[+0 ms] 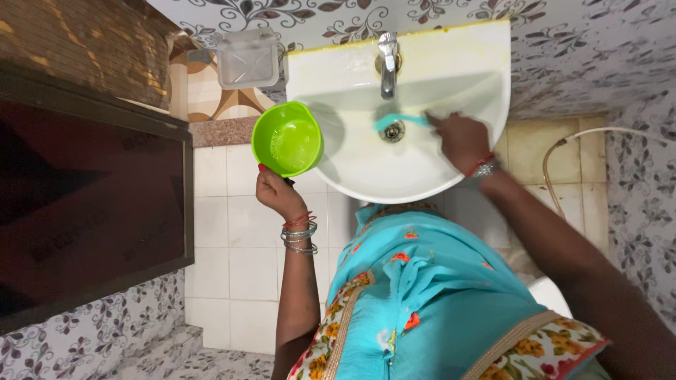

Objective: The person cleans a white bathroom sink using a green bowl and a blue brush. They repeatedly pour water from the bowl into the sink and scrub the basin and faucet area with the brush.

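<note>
A white washbasin point(451, 84) carries a teal brush point(401, 121) by its drain point(392, 131).

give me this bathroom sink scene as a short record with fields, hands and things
place: white wall-mounted washbasin seen from above, tiled floor below
left hand: left hand grips the handle of a green plastic mug, held at the basin's left rim, liquid inside
right hand: right hand holds a turquoise brush inside the basin, its head near the drain
tap: chrome tap at the basin's back edge, no water seen running
nearby: clear soap holder on the wall, pale hose at right
</note>
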